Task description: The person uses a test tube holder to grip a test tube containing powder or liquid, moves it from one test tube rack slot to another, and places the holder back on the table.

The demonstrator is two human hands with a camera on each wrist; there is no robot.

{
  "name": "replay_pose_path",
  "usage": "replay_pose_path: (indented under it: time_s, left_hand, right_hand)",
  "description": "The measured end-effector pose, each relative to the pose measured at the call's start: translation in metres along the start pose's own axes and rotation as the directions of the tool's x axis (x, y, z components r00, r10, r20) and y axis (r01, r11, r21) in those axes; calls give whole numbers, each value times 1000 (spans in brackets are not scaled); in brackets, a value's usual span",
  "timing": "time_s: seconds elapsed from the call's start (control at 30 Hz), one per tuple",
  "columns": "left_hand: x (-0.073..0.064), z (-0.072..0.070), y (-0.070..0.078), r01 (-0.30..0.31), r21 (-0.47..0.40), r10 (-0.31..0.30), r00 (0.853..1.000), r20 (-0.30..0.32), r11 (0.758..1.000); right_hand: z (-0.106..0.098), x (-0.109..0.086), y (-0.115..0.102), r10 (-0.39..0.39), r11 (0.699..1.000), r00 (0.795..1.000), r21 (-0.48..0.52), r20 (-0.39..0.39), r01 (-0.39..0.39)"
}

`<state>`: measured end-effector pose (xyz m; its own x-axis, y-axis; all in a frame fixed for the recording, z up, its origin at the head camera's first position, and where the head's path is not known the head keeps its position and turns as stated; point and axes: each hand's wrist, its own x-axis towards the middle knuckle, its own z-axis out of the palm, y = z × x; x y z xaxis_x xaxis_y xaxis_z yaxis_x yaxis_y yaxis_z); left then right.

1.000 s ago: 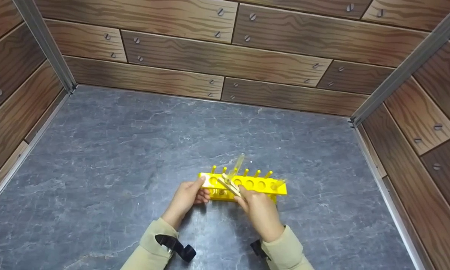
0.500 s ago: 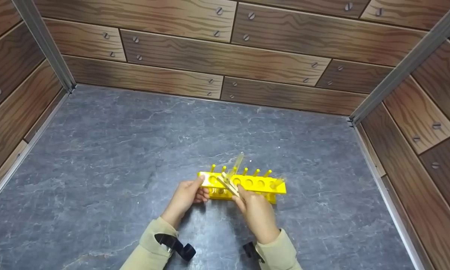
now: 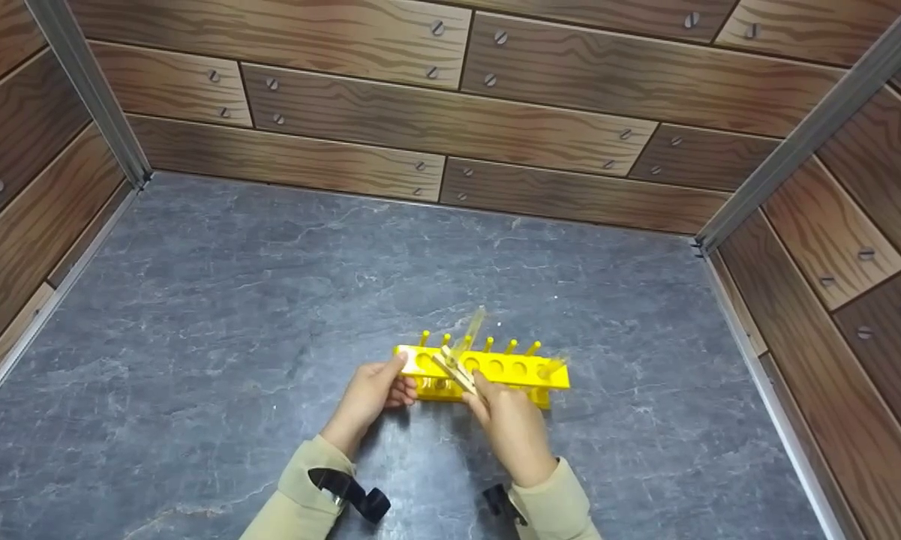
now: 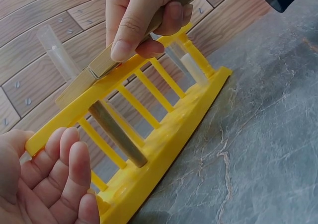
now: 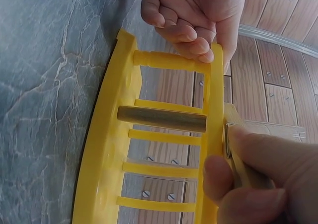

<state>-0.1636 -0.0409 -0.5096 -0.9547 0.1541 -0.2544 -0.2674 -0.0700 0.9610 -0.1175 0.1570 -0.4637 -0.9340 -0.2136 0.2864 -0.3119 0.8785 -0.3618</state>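
A yellow test tube rack [image 3: 521,381] stands on the grey surface, with upright pegs along its far side. My left hand [image 3: 373,390] pinches the left end of its top plate, thumb above and the other fingers curled below. My right hand [image 3: 514,427] grips a wooden test tube clamp [image 4: 79,91] lying close along the rack's top. The clamp's front end is around a test tube [image 4: 58,55]. The tube's clear upper part stands above the rack, and its brown lower part [image 5: 161,118] reaches down through a hole to near the base.
Another test tube [image 4: 193,69] with white contents stands at the rack's right end. Wood-patterned walls [image 3: 345,112] with metal corner strips [image 3: 810,127] bound the grey marbled surface [image 3: 270,300]. Small white specks lie beyond the rack.
My right wrist and forearm have shifted slightly left. The left hand keeps its hold on the rack, and the clamp and tube stay in nearly the same place.
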Motion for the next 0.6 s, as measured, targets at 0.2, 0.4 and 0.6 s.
replay_pose_path:
  time_s: [0.2,0.4,0.6]
  left_hand:
    - [-1,0,3,2,2,-2,1000,5,1000]
    - [0,1,0,1,6,-1,1000,4,1000]
    - [-1,0,1,-8,2,8,1000,7,1000]
  right_hand:
    - [0,1,0,7,1000,1000,3,5,-7]
    - [-1,1,1,-5,1000,1000,6,2,5]
    - [-1,2,3,-27,1000,1000,8,-9,28]
